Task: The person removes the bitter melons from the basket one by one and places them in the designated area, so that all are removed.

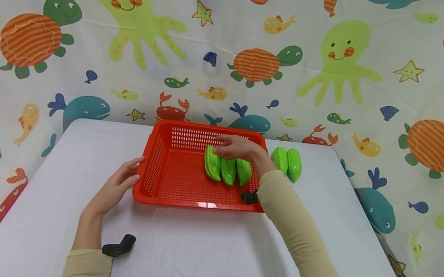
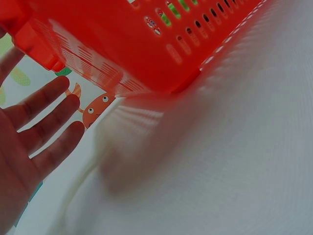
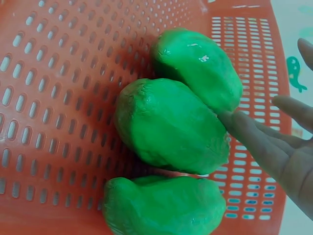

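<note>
Looking about three-fifths done: three glossy, lumpy green plastic veggies (image 1: 226,169) lie side by side in the perforated red basket (image 1: 153,167), two more (image 1: 287,163) wait on the white counter (image 1: 209,251). Right hand (image 1: 237,147) rests relaxed on the row, gripping nothing; left hand (image 1: 115,186) lies flat against the basket's rim.

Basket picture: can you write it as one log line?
left hand open beside red basket | right hand open, touching green vegetables inside | two more outside

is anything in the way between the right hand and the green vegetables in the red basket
Nothing visible. The right hand reaches over the three green vegetables in the red basket, fingertips already touching them.
</note>
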`<state>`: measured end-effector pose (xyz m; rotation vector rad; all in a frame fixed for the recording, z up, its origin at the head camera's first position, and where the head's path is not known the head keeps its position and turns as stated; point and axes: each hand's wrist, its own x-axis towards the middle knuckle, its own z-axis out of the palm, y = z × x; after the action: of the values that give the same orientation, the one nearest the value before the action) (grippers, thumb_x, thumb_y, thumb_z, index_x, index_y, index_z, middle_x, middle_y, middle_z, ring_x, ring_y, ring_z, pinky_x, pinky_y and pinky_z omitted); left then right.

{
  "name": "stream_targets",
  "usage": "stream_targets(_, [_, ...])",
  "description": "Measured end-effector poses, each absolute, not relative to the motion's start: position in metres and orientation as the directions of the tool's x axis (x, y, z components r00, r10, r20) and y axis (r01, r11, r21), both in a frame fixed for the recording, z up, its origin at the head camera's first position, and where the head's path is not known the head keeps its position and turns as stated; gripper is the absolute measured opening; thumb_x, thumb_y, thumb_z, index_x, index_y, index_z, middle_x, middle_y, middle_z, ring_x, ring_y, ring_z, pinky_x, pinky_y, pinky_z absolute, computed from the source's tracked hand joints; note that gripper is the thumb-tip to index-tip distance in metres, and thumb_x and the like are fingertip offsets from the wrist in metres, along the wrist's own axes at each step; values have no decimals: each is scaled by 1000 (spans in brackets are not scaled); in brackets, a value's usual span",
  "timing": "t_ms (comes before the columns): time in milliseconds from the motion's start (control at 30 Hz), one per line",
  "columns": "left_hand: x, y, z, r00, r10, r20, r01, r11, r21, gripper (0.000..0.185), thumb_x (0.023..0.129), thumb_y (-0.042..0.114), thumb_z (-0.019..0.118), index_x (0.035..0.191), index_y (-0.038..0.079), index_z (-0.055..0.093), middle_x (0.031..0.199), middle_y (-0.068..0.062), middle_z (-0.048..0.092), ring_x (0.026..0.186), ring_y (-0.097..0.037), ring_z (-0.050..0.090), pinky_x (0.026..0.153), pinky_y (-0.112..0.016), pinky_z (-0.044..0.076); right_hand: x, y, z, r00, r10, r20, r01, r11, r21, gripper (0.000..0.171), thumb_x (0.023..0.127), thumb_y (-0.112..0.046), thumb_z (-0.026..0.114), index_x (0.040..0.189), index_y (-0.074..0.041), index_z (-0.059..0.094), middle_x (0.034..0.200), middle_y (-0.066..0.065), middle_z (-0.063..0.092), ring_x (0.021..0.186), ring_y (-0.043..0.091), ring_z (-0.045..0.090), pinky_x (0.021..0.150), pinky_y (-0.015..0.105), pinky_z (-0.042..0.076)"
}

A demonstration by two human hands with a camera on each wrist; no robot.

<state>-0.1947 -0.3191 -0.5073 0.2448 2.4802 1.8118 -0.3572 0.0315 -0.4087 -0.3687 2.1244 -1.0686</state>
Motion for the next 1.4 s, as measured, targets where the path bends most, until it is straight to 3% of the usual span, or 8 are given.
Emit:
stream_targets(133, [-195,-319,-507,-986,162,45,93,297,950,57,102,34,50,154,29,29,142,-10,44,127,-23,43,96,-32,43,-357,29,-410,-683,-544,-488,80,608,-790,75,91,-36,69,153,-16,33,150,6,41,124,26,54,103,39,45])
stream_targets(433, [-195,-318,-507,-986,161,45,88,276,957,57,102,34,50,155,27,28,143,-13,43,129,-27,40,103,-59,38,-358,24,-414,-653,-557,-513,87,618,-781,74,92,-34,68,153,-15,32,150,6,39,124,27,53,103,40,45])
stream_targets(733, [-196,-319,-508,-986,163,45,88,264,960,58,101,34,50,155,27,28,144,-14,42,131,-31,39,103,-63,36,-359,19,-420,-630,-580,-517,63,625,-778,68,94,-29,65,153,-17,34,150,8,38,129,24,46,101,39,47])
stream_targets(967, [-197,-319,-509,-985,164,50,92,261,961,58,101,34,50,154,27,29,144,-14,42,130,-30,39,103,-62,37,-358,14,-420,-618,-587,-523,30,647,-762,58,94,-26,66,148,-20,45,150,9,40,132,26,43,101,38,47])
stream_targets(1233, [-196,-319,-509,-985,164,49,90,258,962,58,101,34,51,155,26,29,143,-15,42,131,-32,39,103,-64,35,-354,7,-419,-642,-578,-503,-214,765,-607,53,92,-36,67,142,-24,53,138,7,52,121,24,48,102,42,44])
stream_targets(1400, [-196,-319,-509,-986,161,48,89,259,962,58,101,34,51,154,26,29,144,-15,42,131,-32,39,103,-64,36,-354,3,-422,-651,-574,-496,-274,788,-552,54,92,-38,66,142,-24,54,135,7,53,118,23,50,103,42,43])
